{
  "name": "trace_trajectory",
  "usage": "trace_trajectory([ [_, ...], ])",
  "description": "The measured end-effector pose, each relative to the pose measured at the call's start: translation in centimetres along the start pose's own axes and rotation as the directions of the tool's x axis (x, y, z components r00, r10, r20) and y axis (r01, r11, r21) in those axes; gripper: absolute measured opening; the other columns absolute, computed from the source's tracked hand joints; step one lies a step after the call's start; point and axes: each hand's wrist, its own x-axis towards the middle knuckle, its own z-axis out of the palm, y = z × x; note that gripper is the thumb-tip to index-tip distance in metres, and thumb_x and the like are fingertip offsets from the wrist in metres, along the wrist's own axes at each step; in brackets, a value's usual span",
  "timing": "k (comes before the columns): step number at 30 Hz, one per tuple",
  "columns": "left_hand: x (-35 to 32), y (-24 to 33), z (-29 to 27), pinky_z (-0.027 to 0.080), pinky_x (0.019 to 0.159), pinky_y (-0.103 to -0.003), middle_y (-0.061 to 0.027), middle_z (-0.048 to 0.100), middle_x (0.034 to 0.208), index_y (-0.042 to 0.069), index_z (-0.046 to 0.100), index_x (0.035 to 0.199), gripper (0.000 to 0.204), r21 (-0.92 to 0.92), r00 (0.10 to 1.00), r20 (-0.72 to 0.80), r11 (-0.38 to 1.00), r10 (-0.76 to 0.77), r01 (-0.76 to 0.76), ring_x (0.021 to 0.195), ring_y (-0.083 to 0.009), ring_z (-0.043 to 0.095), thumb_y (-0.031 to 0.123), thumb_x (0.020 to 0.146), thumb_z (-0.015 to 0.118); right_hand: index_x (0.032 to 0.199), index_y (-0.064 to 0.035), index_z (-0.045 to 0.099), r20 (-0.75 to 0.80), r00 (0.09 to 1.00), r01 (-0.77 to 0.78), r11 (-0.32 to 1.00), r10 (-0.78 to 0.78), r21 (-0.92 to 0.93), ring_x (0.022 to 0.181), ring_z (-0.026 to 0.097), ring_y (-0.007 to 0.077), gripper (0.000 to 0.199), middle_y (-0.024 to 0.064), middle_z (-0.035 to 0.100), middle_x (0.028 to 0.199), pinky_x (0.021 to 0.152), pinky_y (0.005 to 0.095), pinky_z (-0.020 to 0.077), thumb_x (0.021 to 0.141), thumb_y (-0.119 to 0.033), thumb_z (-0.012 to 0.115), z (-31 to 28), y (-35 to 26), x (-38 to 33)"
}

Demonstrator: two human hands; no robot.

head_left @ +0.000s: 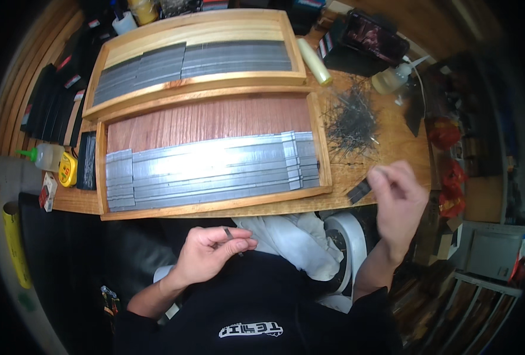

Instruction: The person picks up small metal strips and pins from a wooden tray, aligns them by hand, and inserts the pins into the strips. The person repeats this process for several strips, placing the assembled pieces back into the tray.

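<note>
My left hand [206,254] is in front of my torso, below the bench edge. A thin dark metal strip [228,233] is pinched between its thumb and fingers. At the bench's right front corner my right hand [401,198] has its fingers drawn together. Small dark flat pieces [358,191] are right beside its fingertips; I cannot tell whether it grips anything. A wooden tray [215,210] with rows of shiny grey metal strips [209,168] lies before me. Several short strips [292,160] stand out in a raised column near its right end.
Behind is a second wooden tray [194,81] with darker strips [233,59]. A heap of thin dark slivers [352,121] lies to the right, near a pale yellow roll [314,62], a squeeze bottle [391,78] and a propped phone [376,36]. A tape measure [67,169] sits left.
</note>
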Motion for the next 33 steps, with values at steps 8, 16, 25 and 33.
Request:
trace_trajectory([
  [8, 2.1, 4.1, 0.9, 0.063, 0.087, -0.030, -0.0167, 0.080, 0.109, -0.005, 0.074, 0.121, 0.024, 0.291, 0.923, 0.114, 0.875, 0.368, -0.386, 0.099, -0.0219, 0.078, 0.000, 0.098, 0.071, 0.097, -0.0014, 0.081, 0.326, 0.898, 0.285, 0.955, -0.295, 0.079, 0.074, 0.065, 0.0130, 0.010, 0.0071, 0.069, 0.085, 0.063, 0.0266, 0.0512, 0.087, -0.001, 0.080, 1.2, -2.4, 2.4],
  [16, 7.1, 9.6, -1.2, 0.061, 0.067, -0.029, -0.0146, 0.080, 0.091, 0.002, 0.076, 0.122, 0.026, 0.570, 0.783, 0.155, 0.593, 0.603, -0.569, 0.077, -0.0198, 0.078, 0.006, 0.096, 0.074, 0.101, -0.0024, 0.081, 0.372, 0.675, 0.321, 0.708, -0.637, 0.629, 0.079, 0.067, 0.0134, 0.015, 0.0067, 0.071, 0.089, 0.065, 0.0263, 0.0546, 0.086, 0.000, 0.081, 11.5, -4.0, 5.0],
  [25, 13.6, 10.1, -6.4, 0.055, 0.070, -0.026, -0.0088, 0.078, 0.086, 0.001, 0.079, 0.110, 0.017, 0.612, 0.885, 0.079, 0.679, 0.458, -0.406, 0.080, -0.0062, 0.067, 0.014, 0.101, 0.073, 0.101, -0.0002, 0.081, 0.426, 0.753, 0.197, 0.790, -0.501, 0.581, 0.078, 0.066, 0.0150, 0.011, 0.0076, 0.070, 0.091, 0.069, 0.0292, 0.0540, 0.090, -0.004, 0.077, 17.6, -0.9, 9.6],
  [33, 13.9, 9.2, -6.9, 0.054, 0.072, -0.024, -0.0025, 0.076, 0.089, -0.002, 0.079, 0.103, 0.011, 0.404, 0.904, 0.000, 0.827, 0.428, -0.391, 0.083, -0.0062, 0.065, 0.006, 0.100, 0.073, 0.105, 0.0003, 0.080, 0.515, 0.738, 0.141, 0.845, -0.437, 0.515, 0.084, 0.065, 0.0104, 0.016, 0.0032, 0.068, 0.095, 0.070, 0.0242, 0.0523, 0.090, -0.005, 0.080, 17.4, -2.7, 10.1],
])
